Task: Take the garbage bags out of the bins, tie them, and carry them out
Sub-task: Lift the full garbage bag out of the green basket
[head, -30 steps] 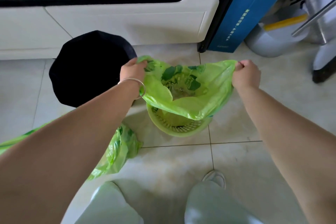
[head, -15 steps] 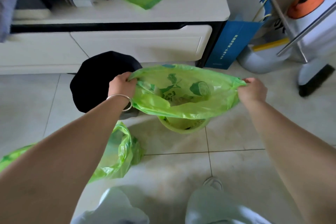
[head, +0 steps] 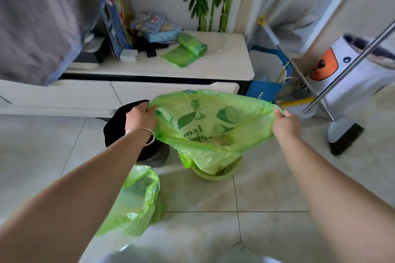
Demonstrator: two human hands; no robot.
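Observation:
A green garbage bag (head: 213, 126) with lemon prints is stretched wide open above a small green basket bin (head: 215, 174); its bottom still dips into the bin. My left hand (head: 140, 118) grips the bag's left rim and wears a silver bangle. At the bag's right rim, my right hand (head: 285, 124) is clenched on the plastic. A second green bag (head: 139, 200) lies slumped on the floor tiles at the lower left, partly behind my left forearm.
A black round object (head: 119, 128) stands behind my left hand. A low white cabinet (head: 149, 89) carries a roll of green bags (head: 190, 48) and clutter. A broom (head: 344, 134) and blue paper bag (head: 265, 90) stand at right.
Both hands have lifted the bag higher out of the basket bin and pulled its mouth wider. The camera has tilted up, showing the cabinet top and wall.

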